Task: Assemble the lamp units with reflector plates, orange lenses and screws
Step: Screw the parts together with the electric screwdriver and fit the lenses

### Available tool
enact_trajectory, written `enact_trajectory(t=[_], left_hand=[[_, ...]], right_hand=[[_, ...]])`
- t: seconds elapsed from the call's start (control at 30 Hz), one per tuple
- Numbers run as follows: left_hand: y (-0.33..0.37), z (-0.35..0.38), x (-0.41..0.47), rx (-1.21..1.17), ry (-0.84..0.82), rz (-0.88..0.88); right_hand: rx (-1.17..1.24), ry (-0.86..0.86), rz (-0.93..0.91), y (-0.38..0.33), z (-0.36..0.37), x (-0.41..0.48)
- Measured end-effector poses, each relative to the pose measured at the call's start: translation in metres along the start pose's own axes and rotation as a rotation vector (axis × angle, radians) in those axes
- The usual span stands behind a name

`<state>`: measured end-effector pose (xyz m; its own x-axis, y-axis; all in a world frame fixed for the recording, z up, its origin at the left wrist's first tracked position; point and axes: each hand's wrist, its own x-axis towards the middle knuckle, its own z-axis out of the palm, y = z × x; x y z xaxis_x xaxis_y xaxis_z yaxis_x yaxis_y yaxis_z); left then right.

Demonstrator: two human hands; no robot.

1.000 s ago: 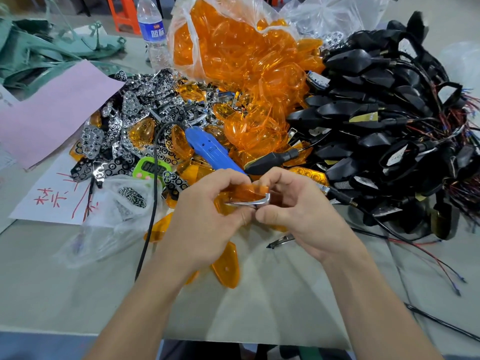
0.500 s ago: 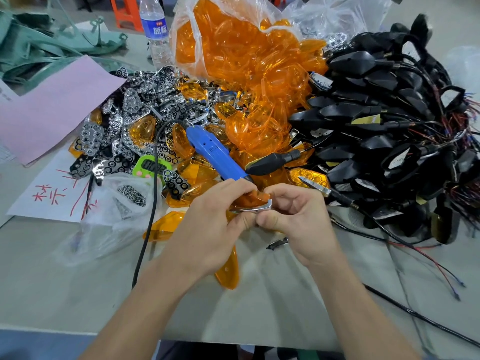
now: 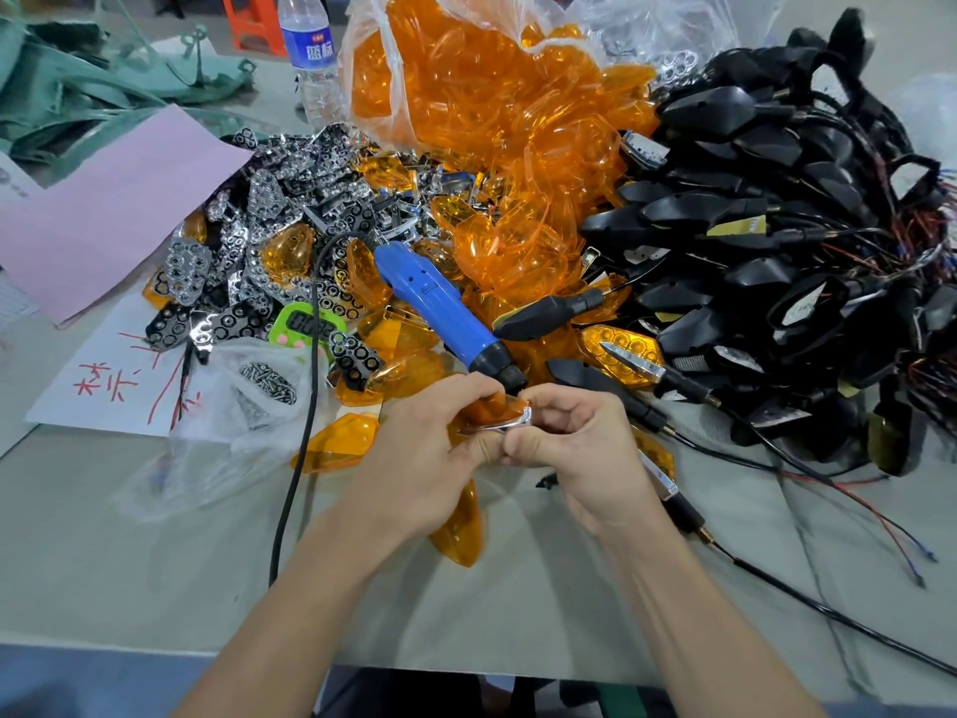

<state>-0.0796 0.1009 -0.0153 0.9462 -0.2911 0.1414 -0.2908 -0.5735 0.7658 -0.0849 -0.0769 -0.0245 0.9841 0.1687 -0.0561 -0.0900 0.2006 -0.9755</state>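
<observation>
- A person's left hand (image 3: 414,461) and right hand (image 3: 588,456) are meeting above the near middle of a grey-green table (image 3: 155,562), sharing one small translucent orange lens (image 3: 489,405) with a shiny chrome reflector plate (image 3: 512,423) showing along its near edge.
- The left hand's fingers are curling over the lens's left end with the thumb underneath, while the right hand's thumb and bent fingers are pinching the chrome right end.
- A blue plastic electric screwdriver (image 3: 432,308) is lying just beyond the hands, its black tip pointing at them and its black cord (image 3: 298,458) trailing toward the near edge.
- A clear plastic bag of orange lenses (image 3: 492,121) is spilling open at the far centre.
- A heap of black wired lamp housings (image 3: 777,241) is filling the right side.
- A pile of chrome perforated reflector plates (image 3: 248,251) is spreading across the left, with a clear bag of small screws (image 3: 269,378) lying near it.
</observation>
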Motion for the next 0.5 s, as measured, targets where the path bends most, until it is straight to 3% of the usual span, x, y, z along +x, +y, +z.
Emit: enact_trajectory(t=[0.1,0.27,0.4,0.5], left_hand=[[0.001,-0.009,0.0,0.005,-0.008,-0.005],[0.011,-0.021,0.002,0.086,0.164,0.055],[0.015,-0.016,0.001,0.098,0.217,0.067],[0.016,-0.011,0.001,0.071,0.279,0.069]], right_hand=[[-0.044,-0.004,-0.033,0.001,0.005,-0.001],[-0.045,0.085,-0.056,-0.005,0.013,0.0],[-0.263,0.111,-0.114,-0.015,0.011,0.001],[-0.244,0.204,-0.103,-0.015,0.015,0.002]])
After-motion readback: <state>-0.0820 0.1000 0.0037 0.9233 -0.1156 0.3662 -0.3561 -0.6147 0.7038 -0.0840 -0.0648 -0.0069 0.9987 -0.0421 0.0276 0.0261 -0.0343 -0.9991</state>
